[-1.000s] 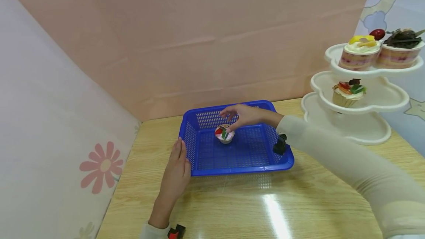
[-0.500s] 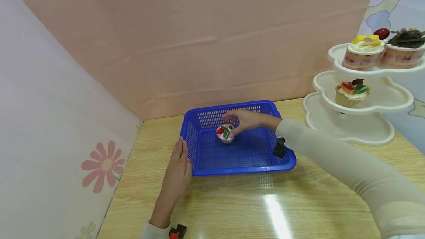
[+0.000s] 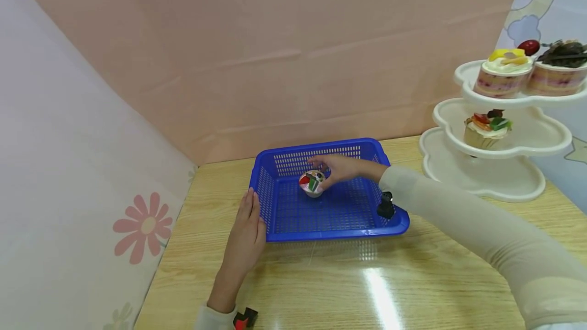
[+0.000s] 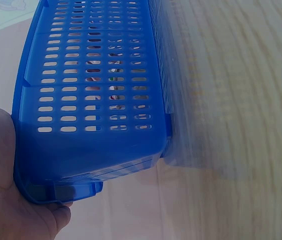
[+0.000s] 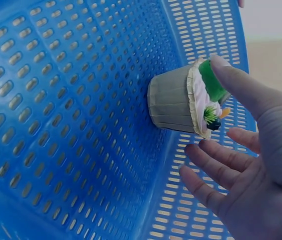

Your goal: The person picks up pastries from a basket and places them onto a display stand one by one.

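Observation:
A toy-like cupcake [image 3: 313, 183], with red, green and white topping in a pale pleated cup, stands inside a blue plastic basket [image 3: 339, 236]. Over it is my right hand [image 3: 341, 168], its thumb tip at the green piece of topping in the right wrist view. The other fingers [image 5: 216, 165] spread beyond the cupcake with a gap, not closed round it. My left hand [image 3: 245, 236] rests along the basket's left rim near the front corner, fingers straight and together. In the left wrist view its thumb tip [image 4: 62, 217] shows below the rim.
A white three-tier stand [image 3: 486, 174] is at the right. Two cup cakes, one with yellow fruit [image 3: 504, 73] and one with dark topping [image 3: 557, 67], sit on its top tier. Another cupcake [image 3: 486, 129] is on the middle tier. A pink-brown backdrop [image 3: 275, 65] hangs behind the table.
My right hand has lowered slightly toward the cupcake, and its thumb has come beside the topping. The left hand stays on the basket rim. The view has shifted slightly.

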Motion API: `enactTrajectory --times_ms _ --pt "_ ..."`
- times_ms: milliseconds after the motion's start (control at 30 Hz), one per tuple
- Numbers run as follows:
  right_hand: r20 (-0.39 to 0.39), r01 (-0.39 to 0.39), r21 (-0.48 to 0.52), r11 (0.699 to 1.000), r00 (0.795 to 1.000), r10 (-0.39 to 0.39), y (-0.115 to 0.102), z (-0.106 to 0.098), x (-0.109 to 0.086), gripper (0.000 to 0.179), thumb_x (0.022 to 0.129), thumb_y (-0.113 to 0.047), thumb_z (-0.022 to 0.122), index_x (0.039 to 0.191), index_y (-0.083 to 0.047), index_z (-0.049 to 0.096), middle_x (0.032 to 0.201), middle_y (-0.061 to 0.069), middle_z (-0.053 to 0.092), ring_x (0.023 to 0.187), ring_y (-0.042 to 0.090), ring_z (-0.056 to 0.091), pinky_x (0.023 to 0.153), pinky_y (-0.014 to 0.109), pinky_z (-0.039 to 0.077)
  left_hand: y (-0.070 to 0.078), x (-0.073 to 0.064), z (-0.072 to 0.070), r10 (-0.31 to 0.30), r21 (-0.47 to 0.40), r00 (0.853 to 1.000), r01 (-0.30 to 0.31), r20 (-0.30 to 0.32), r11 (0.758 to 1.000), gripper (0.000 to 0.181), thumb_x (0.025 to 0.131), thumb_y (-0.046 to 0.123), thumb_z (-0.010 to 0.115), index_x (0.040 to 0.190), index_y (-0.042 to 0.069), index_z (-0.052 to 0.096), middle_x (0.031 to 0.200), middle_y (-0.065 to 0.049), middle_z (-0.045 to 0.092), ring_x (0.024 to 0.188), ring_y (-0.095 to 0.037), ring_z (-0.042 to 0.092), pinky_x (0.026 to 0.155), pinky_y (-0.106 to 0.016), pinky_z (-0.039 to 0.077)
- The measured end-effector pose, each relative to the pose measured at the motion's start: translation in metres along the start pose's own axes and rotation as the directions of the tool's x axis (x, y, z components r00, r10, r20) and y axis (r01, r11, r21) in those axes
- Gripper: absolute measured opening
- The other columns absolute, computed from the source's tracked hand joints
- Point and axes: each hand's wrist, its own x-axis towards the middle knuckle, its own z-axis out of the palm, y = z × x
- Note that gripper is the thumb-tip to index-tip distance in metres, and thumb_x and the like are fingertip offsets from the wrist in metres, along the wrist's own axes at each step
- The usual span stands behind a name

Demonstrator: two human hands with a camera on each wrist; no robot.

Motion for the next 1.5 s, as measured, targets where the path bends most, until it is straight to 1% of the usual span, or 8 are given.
enactTrajectory --times_ms 100,233,467,633,933,1067,1267,1500 --pt "0.000 0.015 -0.025 1.000 1.000 -0.015 -0.001 0.004 0.000 0.088 0.072 -0.026 0.082 0.140 0.005 0.036 0.137 0.024 0.045 0.118 0.039 0.051 0.098 0.048 0.042 -0.001 0.000 0.001 0.001 0.002 1.000 -0.001 -0.004 1.000 0.053 0.098 0.016 0.039 0.146 -0.002 0.024 0.157 -0.011 0.012 0.144 -0.019 0.006 0.111 -0.045 0.023" --pt "-0.009 0.029 -0.083 0.996 1.000 -0.029 -0.003 0.009 0.001 0.087 0.071 -0.028 0.082 0.138 0.006 0.039 0.134 0.023 0.049 0.118 0.035 0.051 0.098 0.044 0.042 -0.001 -0.001 0.001 0.001 0.002 1.000 0.000 -0.008 1.000 0.053 0.098 0.016 0.039 0.146 -0.003 0.025 0.157 -0.011 0.013 0.144 -0.020 0.007 0.111 -0.046 0.024" --pt "-0.020 0.048 -0.158 0.986 0.998 -0.052 -0.004 0.012 0.003 0.080 0.071 -0.028 0.082 0.132 0.007 0.046 0.122 0.017 0.057 0.107 0.026 0.054 0.093 0.039 0.045 -0.001 0.000 0.001 0.008 0.002 1.000 -0.008 -0.010 1.000 0.053 0.099 0.017 0.039 0.146 -0.003 0.025 0.156 -0.012 0.014 0.144 -0.021 0.008 0.111 -0.047 0.024" --pt "-0.014 0.044 -0.177 0.983 0.999 -0.048 -0.004 0.013 0.003 0.074 0.070 -0.029 0.083 0.129 0.004 0.050 0.112 0.010 0.061 0.098 0.021 0.056 0.086 0.034 0.047 -0.001 0.001 0.000 0.013 -0.002 1.000 -0.013 -0.010 1.000 0.053 0.098 0.016 0.039 0.146 -0.004 0.025 0.156 -0.014 0.014 0.143 -0.021 0.008 0.111 -0.047 0.023" --pt "-0.014 0.042 -0.234 0.971 0.999 -0.046 -0.005 0.017 0.006 0.077 0.069 -0.031 0.083 0.128 0.006 0.048 0.103 0.009 0.062 0.087 0.018 0.056 0.077 0.031 0.048 0.001 0.000 -0.002 0.001 -0.007 1.000 -0.001 0.005 1.000 0.054 0.099 0.016 0.039 0.147 -0.002 0.023 0.157 -0.012 0.012 0.144 -0.017 0.004 0.112 -0.044 0.021" --pt "-0.017 0.045 -0.231 0.972 0.999 -0.050 -0.004 0.019 0.007 0.078 0.069 -0.031 0.083 0.128 0.006 0.048 0.102 0.009 0.062 0.084 0.017 0.056 0.074 0.030 0.049 0.001 0.000 -0.001 0.012 -0.004 1.000 -0.012 -0.004 1.000 0.053 0.099 0.017 0.036 0.146 -0.003 0.022 0.157 -0.012 0.012 0.144 -0.017 0.005 0.113 -0.043 0.021" --pt "-0.016 0.037 -0.231 0.972 0.999 -0.042 -0.004 0.019 0.007 0.075 0.069 -0.030 0.083 0.127 0.004 0.049 0.102 0.008 0.062 0.085 0.017 0.056 0.075 0.031 0.048 -0.001 0.001 0.001 0.022 -0.002 1.000 -0.022 -0.015 1.000 0.053 0.099 0.017 0.035 0.146 -0.004 0.023 0.156 -0.013 0.013 0.144 -0.018 0.006 0.112 -0.044 0.022" --pt "-0.014 0.019 -0.237 0.971 1.000 -0.023 -0.008 0.018 0.006 0.069 0.069 -0.028 0.082 0.124 0.001 0.051 0.100 0.006 0.062 0.084 0.017 0.057 0.075 0.031 0.048 -0.002 0.001 0.001 0.026 0.000 0.999 -0.026 -0.020 1.000 0.052 0.099 0.017 0.036 0.146 -0.003 0.024 0.156 -0.013 0.013 0.143 -0.025 0.011 0.111 -0.046 0.024"
